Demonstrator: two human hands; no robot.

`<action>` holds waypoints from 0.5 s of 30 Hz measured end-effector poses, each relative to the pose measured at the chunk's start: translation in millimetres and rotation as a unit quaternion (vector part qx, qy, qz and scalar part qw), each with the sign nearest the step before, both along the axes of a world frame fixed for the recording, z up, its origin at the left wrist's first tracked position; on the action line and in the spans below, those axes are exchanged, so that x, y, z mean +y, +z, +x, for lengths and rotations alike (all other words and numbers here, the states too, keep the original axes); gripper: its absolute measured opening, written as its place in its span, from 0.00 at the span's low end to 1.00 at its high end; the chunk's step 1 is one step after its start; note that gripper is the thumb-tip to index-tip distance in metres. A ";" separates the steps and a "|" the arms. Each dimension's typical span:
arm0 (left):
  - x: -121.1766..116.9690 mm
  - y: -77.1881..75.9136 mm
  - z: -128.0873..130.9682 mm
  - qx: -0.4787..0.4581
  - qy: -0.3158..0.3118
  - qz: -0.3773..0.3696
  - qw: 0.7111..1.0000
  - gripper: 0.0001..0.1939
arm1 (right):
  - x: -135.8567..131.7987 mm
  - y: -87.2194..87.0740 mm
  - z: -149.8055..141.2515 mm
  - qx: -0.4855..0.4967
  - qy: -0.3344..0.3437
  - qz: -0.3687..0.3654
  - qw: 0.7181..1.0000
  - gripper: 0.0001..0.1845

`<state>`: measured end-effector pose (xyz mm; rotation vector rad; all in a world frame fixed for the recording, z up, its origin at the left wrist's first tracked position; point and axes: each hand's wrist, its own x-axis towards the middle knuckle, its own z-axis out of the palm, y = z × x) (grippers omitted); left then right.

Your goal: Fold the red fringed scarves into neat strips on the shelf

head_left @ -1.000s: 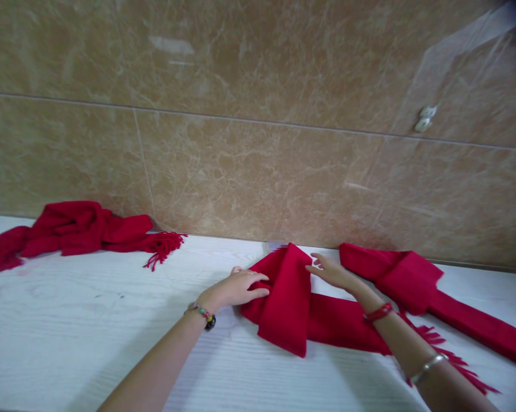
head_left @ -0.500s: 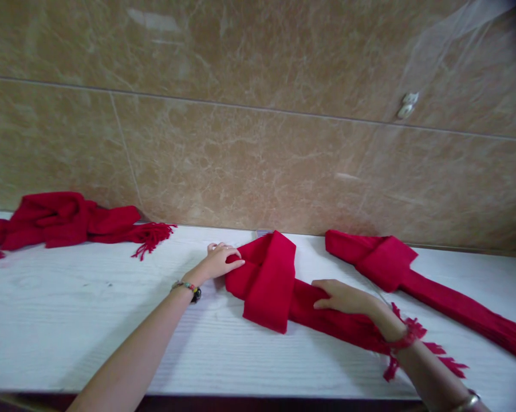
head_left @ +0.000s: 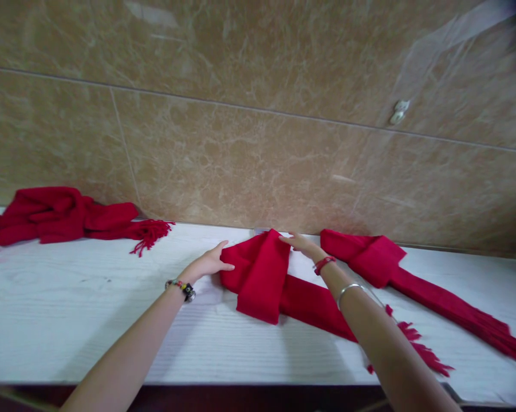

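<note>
A red fringed scarf (head_left: 262, 280) lies folded in the middle of the white surface, one broad band crossing over the rest and its tail running to the lower right. My left hand (head_left: 208, 262) rests at the scarf's left end, thumb on the cloth and apart from the fingers. At the top corner of the crossing band is my right hand (head_left: 303, 245), its fingers stretched out and touching the fabric's edge. My right forearm covers part of the tail near the fringe.
A second red scarf (head_left: 369, 260), folded likewise, lies to the right, its tail reaching the right edge. On the left a crumpled red scarf (head_left: 60, 217) rests against the wall. A brown marbled wall (head_left: 240, 160) rises behind the white surface (head_left: 111, 320).
My right hand has moved from the scarf's tail up and left to the top corner of the crossing band. My left hand stays at the left end, its fingers now straighter.
</note>
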<state>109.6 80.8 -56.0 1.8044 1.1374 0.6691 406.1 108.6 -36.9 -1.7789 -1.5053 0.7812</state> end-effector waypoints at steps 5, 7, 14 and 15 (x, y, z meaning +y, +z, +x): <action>14.7 -8.2 -3.3 -0.032 0.129 0.020 0.991 0.42 | -1.6 -14.0 3.8 0.068 0.001 -0.035 0.997 0.11; 22.6 -11.6 -2.4 -0.005 0.179 0.050 0.983 0.38 | -13.5 -18.1 14.7 0.097 -0.006 -0.051 0.994 0.10; 19.9 -12.3 6.5 0.058 0.145 0.098 0.983 0.37 | -46.8 -22.6 24.0 0.215 -0.067 -0.060 0.972 0.34; 17.4 -11.8 5.7 0.059 0.135 0.100 0.984 0.40 | -48.0 -23.0 20.6 0.234 -0.072 -0.059 0.968 0.38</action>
